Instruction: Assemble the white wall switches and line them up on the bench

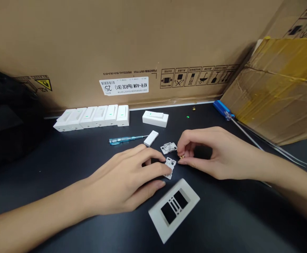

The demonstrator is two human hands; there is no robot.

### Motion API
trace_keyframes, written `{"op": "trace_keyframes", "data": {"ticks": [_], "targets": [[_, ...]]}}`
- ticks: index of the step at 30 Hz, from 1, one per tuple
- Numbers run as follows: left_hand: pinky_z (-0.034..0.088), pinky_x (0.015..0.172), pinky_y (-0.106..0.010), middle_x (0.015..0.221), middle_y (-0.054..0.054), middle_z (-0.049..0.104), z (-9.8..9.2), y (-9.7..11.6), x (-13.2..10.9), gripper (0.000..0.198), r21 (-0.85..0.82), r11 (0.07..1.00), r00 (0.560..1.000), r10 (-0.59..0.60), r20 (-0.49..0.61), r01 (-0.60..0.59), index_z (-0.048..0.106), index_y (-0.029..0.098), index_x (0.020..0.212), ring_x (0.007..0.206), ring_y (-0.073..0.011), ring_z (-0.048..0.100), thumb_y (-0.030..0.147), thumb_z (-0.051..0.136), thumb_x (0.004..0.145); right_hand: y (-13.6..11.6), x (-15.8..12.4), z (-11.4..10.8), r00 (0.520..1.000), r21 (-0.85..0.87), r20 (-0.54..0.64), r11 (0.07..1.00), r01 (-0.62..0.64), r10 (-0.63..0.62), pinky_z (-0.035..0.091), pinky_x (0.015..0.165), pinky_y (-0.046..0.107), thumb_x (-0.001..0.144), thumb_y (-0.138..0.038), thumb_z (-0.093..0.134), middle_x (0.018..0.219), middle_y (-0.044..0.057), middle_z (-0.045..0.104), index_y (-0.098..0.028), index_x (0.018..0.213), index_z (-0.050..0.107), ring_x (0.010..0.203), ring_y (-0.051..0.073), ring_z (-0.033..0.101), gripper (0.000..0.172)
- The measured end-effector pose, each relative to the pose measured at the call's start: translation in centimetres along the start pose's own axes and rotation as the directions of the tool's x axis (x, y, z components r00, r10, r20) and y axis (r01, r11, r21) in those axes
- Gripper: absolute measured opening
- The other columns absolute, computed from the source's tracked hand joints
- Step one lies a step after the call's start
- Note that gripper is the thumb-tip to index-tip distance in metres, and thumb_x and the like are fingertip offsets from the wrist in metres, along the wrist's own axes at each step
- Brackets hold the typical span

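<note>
My left hand (135, 179) rests on the dark table, fingers apart, its fingertips touching a small white plastic switch part (170, 165). Between thumb and forefinger, my right hand (208, 151) pinches a small brass contact piece (182, 156). Just left of those fingertips lies a second white plastic part (168, 148) with a molded inside. A white switch housing (180, 221) with open windows lies tilted in front of my hands. Beyond my left hand is a loose white rocker (151, 138), with the tip of a blue clear-handled screwdriver (127, 140) beside it.
Several white rocker switches (97, 116) stand in a row at the back left, another switch (155, 118) beside them. Small brass bits (194, 108) and a green piece (188, 116) lie behind. A blue-handled screwdriver (223, 109) and cardboard boxes (285, 88) border the right and back.
</note>
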State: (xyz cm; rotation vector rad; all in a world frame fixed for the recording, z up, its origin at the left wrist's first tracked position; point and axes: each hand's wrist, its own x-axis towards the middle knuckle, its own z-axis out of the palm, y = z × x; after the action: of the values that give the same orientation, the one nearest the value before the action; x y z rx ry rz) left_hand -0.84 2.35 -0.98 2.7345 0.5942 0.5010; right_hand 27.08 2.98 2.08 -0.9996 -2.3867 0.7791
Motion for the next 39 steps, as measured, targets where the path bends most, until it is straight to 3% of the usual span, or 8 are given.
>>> {"op": "trace_keyframes", "data": {"ticks": [3,6,14,20,24,28,34,39], "targets": [[0.053,0.086,-0.035,0.132,-0.009,0.066,-0.07,0.01,-0.04,0.018,-0.003,1.0,1.0,0.0,0.004,0.0,0.064,0.024,0.12,0.103,-0.0215,0.063,0.03,0.05,0.11,0.22,-0.01,-0.09,1.0,-0.012,0.018,1.0,-0.001,0.002,0.054,0.064,0.024,0.09,-0.019,0.07,0.083,0.0,0.074,-0.021,0.091,0.069,0.071,0.013,0.067,0.002],[0.053,0.088,-0.036,0.13,-0.009,0.066,-0.15,0.0,-0.09,0.012,-0.013,1.0,1.0,-0.006,-0.006,0.006,0.061,0.021,0.111,0.104,-0.0216,0.063,0.028,0.051,0.109,0.5,-0.1,-0.24,0.999,-0.008,0.044,1.0,0.026,-0.025,0.057,0.071,0.025,0.09,-0.016,0.067,0.089,0.001,0.076,-0.021,0.094,0.072,0.077,0.014,0.07,0.008],[0.054,0.092,-0.036,0.121,-0.007,0.07,-0.15,-0.03,0.03,0.01,-0.086,0.996,0.999,-0.034,-0.006,0.034,0.058,0.021,0.113,0.109,-0.0217,0.063,0.02,0.05,0.106,0.38,-0.18,-0.56,0.995,-0.055,0.069,0.995,0.078,-0.074,0.058,0.08,0.027,0.089,-0.014,0.064,0.099,0.003,0.079,-0.021,0.099,0.075,0.087,0.016,0.073,0.017],[0.055,0.093,-0.036,0.121,-0.006,0.07,-0.02,-0.19,-0.12,0.014,-0.093,0.995,0.999,-0.04,-0.013,0.038,0.058,0.021,0.115,0.11,-0.0212,0.063,0.016,0.053,0.103,0.35,-0.21,-0.48,0.99,-0.105,0.094,0.987,0.119,-0.109,0.055,0.078,0.028,0.09,-0.01,0.057,0.1,0.003,0.077,-0.023,0.103,0.073,0.088,0.017,0.071,0.024],[0.055,0.094,-0.037,0.119,-0.005,0.07,0.1,-0.38,-0.17,0.013,-0.112,0.993,0.999,-0.035,-0.015,0.033,0.058,0.021,0.117,0.111,-0.0213,0.063,0.018,0.054,0.105,0.15,-0.45,-0.31,0.998,-0.182,0.04,0.982,0.047,-0.041,0.05,0.069,0.028,0.095,-0.022,0.063,0.091,0.003,0.072,-0.023,0.094,0.069,0.079,0.017,0.066,0.006],[0.055,0.091,-0.035,0.117,-0.004,0.07,0.18,-0.52,-0.23,0.014,-0.132,0.99,0.998,-0.054,-0.025,0.05,0.057,0.022,0.12,0.107,-0.0199,0.063,0.021,0.055,0.106,0.0,-0.57,0.1,0.998,-0.315,0.056,0.949,-0.005,0.024,0.043,0.063,0.03,0.094,-0.041,0.071,0.083,0.002,0.066,-0.022,0.083,0.064,0.072,0.017,0.06,0.023],[0.056,0.092,-0.034,0.118,-0.002,0.071,0.18,-0.78,-0.31,0.017,-0.168,0.981,0.995,-0.096,-0.006,0.094,0.058,0.024,0.123,0.108,-0.019,0.064,0.024,0.058,0.106,-0.01,-0.43,0.17,0.993,-0.305,0.116,0.952,0.039,-0.004,0.045,0.07,0.029,0.101,-0.027,0.059,0.088,0.002,0.067,-0.022,0.091,0.068,0.08,0.017,0.063,0.015],[0.056,0.092,-0.034,0.119,-0.003,0.071,0.18,-0.78,-0.32,0.016,-0.158,0.985,0.997,-0.073,-0.023,0.068,0.058,0.022,0.121,0.107,-0.0193,0.064,0.025,0.059,0.106,-0.22,-0.34,0.24,0.997,-0.228,0.069,0.972,0.059,-0.045,0.047,0.075,0.027,0.104,-0.025,0.056,0.091,0.003,0.069,-0.021,0.098,0.071,0.083,0.015,0.065,0.016]]}}
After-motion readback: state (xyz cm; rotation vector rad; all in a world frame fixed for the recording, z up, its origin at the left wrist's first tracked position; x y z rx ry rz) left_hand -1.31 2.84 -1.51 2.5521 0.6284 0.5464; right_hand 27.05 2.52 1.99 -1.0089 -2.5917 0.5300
